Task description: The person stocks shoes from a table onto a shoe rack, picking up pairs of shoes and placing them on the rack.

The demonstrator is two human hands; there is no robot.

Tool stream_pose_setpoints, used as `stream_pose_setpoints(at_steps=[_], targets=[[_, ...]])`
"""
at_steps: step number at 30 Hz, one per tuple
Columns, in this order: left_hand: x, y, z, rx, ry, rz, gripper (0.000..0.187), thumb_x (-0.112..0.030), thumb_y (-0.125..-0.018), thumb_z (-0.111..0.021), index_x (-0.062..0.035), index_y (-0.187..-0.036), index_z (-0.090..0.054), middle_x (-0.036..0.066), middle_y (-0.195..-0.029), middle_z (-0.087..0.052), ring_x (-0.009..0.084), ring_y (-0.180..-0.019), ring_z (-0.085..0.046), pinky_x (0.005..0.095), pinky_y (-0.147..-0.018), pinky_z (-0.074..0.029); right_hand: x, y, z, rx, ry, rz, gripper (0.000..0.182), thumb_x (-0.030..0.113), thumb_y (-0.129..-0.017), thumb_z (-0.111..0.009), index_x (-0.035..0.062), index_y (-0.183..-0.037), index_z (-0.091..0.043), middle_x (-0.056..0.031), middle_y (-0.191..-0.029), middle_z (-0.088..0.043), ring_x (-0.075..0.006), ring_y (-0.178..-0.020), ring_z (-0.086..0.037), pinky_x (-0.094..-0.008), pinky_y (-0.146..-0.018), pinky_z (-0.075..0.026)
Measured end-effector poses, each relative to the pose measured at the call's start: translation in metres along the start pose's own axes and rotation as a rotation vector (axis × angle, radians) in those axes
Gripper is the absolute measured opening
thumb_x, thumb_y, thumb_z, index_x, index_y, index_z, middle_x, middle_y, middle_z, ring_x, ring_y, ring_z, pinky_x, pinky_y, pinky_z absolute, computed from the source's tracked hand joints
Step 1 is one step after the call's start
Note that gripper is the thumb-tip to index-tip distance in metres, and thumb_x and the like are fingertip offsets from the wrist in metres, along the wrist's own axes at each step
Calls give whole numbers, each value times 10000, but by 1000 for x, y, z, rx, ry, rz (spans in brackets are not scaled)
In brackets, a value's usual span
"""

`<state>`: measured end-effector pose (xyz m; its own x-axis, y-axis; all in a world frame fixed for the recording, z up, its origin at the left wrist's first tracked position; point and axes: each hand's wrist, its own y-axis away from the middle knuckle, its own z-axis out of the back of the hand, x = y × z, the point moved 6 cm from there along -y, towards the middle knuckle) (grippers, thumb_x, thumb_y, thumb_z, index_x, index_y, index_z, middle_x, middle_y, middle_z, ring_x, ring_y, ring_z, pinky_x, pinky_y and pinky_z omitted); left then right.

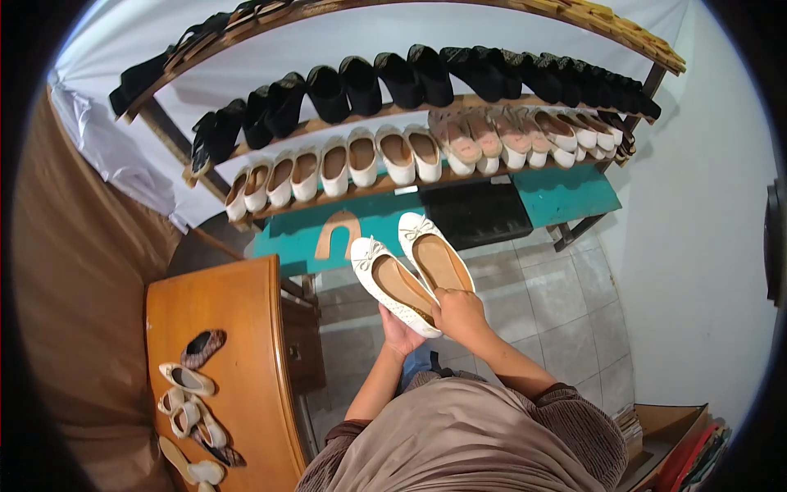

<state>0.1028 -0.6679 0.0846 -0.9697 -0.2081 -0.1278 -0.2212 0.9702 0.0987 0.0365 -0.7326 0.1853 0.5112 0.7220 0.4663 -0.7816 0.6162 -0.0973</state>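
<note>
A pair of white ballet flats with small bows and tan insoles is held up in front of me, toes pointing toward the rack. My left hand (399,330) holds the left flat (370,264) from its outer side and underneath, near the heel; most of its fingers are hidden below the shoe. My right hand (461,316) grips the right flat (420,230) at the heel, fingers curled over the rim. Its fingertips also reach the heel of the left flat. The two heels nearly meet, while the toes are slightly apart.
Ahead stands a wooden shoe rack (307,129) with rows of black, white and pinkish shoes. Below it, a teal bench (566,197) bears a black box (475,215) and a tan U-shaped piece (338,232). Several loose shoes lie on the wooden cabinet (246,328). A cardboard box (672,422) sits lower right.
</note>
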Motion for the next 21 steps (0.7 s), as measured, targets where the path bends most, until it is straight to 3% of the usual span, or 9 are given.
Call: stream_pose_setpoints(at_steps=[3,7,14,17,19,20,21], targets=[[-29,-49,-18,16,-48,-35,854,-753,-792,-242,-143,-1389,-297,70,-1401,-353,285,-1281,-335,472,-1055,-262,-6,-51,13,-73,18,-8,138,146,-741,-573,13,-712,-558,-183,-681,-608,-354,-617,-605,-441,-583,-492],[-70,-112,-31,5,-80,59,894,-774,-771,-257,-126,-1386,-292,90,-1396,-355,290,-1268,-357,478,-1049,-275,-5,-122,32,-138,43,-3,133,140,-733,-577,10,-712,-561,-183,-683,-603,-354,-617,-602,-437,-582,-494],[-122,-195,-43,-77,-250,173,843,-720,-811,-237,-89,-1366,-301,120,-1346,-408,281,-1198,-446,428,-962,-413,-18,-212,40,-148,51,-119,137,137,-730,-574,0,-733,-573,-180,-700,-596,-352,-629,-603,-426,-585,-497],[-138,-214,-40,-203,-388,62,828,-713,-814,-229,-93,-1359,-303,116,-1339,-413,266,-1181,-464,405,-949,-426,-27,-236,38,-161,40,-153,140,136,-732,-573,-3,-739,-577,-183,-706,-597,-354,-633,-604,-429,-588,-498],[-151,-224,-49,-174,-357,-172,648,-578,-902,-308,-94,-1333,-316,99,-1286,-447,236,-1150,-481,381,-939,-427,-31,-252,38,-160,34,-165,144,138,-733,-576,-6,-728,-577,-195,-703,-595,-357,-637,-605,-432,-594,-499],[-151,-230,-48,-177,-357,-169,648,-578,-902,-308,-94,-1333,-316,99,-1286,-447,236,-1150,-481,381,-939,-427,-34,-259,37,-158,32,-168,144,138,-733,-576,-6,-728,-577,-195,-703,-595,-357,-637,-605,-432,-594,-499],[-156,-234,-48,-229,-485,-242,551,-486,-927,-350,-93,-1312,-328,87,-1249,-460,220,-1134,-485,371,-939,-419,-36,-266,35,-145,47,-165,146,140,-732,-578,-6,-728,-582,-199,-697,-594,-358,-633,-605,-431,-593,-499]])
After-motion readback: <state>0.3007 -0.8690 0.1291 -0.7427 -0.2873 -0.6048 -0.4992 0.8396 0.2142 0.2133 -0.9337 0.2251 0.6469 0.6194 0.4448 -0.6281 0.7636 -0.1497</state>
